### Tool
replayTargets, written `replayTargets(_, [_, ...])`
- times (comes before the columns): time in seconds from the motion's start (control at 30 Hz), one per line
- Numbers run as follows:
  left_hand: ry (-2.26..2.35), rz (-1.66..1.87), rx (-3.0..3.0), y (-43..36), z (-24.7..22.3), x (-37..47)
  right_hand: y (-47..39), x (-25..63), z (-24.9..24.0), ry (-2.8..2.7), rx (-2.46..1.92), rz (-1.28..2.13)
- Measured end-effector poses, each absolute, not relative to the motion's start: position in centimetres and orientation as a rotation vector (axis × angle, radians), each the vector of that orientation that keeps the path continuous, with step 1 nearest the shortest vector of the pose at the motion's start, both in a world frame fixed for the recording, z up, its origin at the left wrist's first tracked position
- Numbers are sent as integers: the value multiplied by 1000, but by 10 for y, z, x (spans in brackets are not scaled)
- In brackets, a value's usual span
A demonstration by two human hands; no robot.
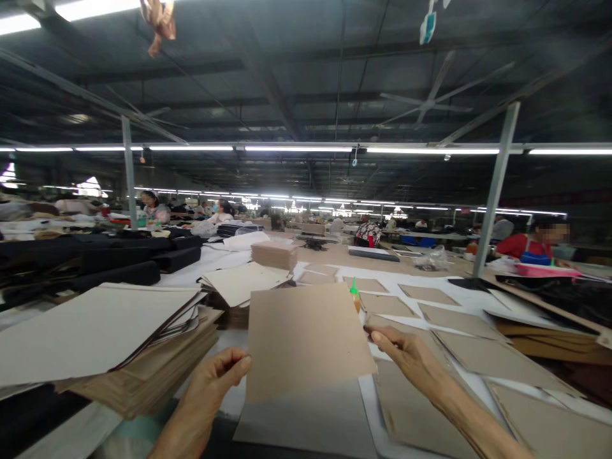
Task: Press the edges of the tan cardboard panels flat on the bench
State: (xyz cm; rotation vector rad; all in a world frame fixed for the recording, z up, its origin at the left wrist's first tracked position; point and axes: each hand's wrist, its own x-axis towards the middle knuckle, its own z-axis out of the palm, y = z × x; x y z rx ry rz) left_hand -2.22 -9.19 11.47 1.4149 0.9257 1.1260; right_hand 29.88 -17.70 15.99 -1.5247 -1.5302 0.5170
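Note:
I hold a tan cardboard sheet up in front of me, tilted above the table. My left hand pinches its lower left edge between thumb and fingers. My right hand grips its right edge with the fingertips. Below the sheet lies a grey sheet on the table. To the right, several more tan sheets lie spread out flat in rows on a white surface.
A thick stack of card and white sheets sits at my left. A small bottle with a green cap stands behind the held sheet. Black fabric rolls lie far left. A metal post rises at right. Other people work farther back.

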Motion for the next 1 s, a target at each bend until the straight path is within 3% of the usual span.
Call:
replayTargets(0.27, [960, 943, 1506, -75, 100, -18, -178, 284, 128, -1123, -1663, 673])
replayTargets(0.8, [1038, 785, 1518, -47, 79, -23, -172, 278, 103, -1197, -1863, 994])
replayTargets(1.0, [1058, 745, 1485, -43, 72, -22, -163, 277, 102, -1246, -1966, 927])
